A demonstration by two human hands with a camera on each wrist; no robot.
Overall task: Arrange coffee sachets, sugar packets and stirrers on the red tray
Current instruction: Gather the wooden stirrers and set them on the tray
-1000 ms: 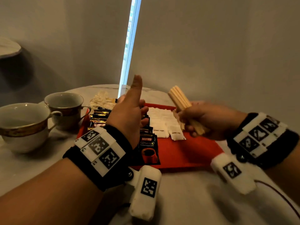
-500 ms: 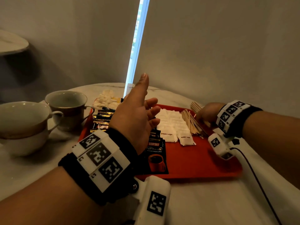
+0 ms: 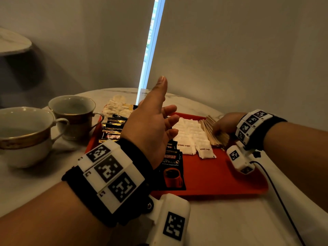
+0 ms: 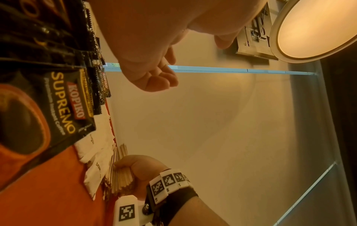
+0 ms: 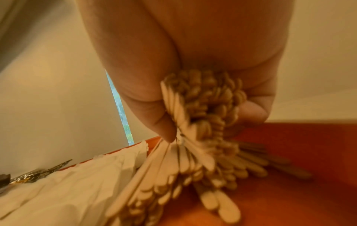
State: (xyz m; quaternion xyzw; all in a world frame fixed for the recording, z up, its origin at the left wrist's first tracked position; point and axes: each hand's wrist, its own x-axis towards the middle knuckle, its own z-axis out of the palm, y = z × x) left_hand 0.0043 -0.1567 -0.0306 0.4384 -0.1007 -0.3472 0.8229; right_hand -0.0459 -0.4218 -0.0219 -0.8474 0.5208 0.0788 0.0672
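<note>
The stirrers (image 3: 212, 132) are the step in hand, I'd say: the right hand (image 3: 224, 124) has its thumb and fingers curled round a thick bundle of them at the right of the frame, low over the red tray (image 3: 221, 176). In the right wrist view the lower ones (image 5: 203, 175) already fan out across the tray floor while the rest are bunched in the grip. They lie just beside the sugar packets (image 3: 190, 137), which sit in a white row at the middle of the tray, and the coffee sachets (image 3: 113, 126) overlap in a dark row to the left of those.

The left hand (image 3: 152, 125) hovers above the sachets at centre frame, thumb up, fingers loosely spread, holding nothing and touching nothing that I can see.

The next move, to my eye, calls for letting the bundle go gently so the sticks settle side by side rather than scatter, then nudging them square against the sugar. The free hand is well placed to help with that.

On the surface at the left of the frame stand two cups (image 3: 72, 114), with crumpled white wrappers (image 3: 117, 106) just behind the tray.
</note>
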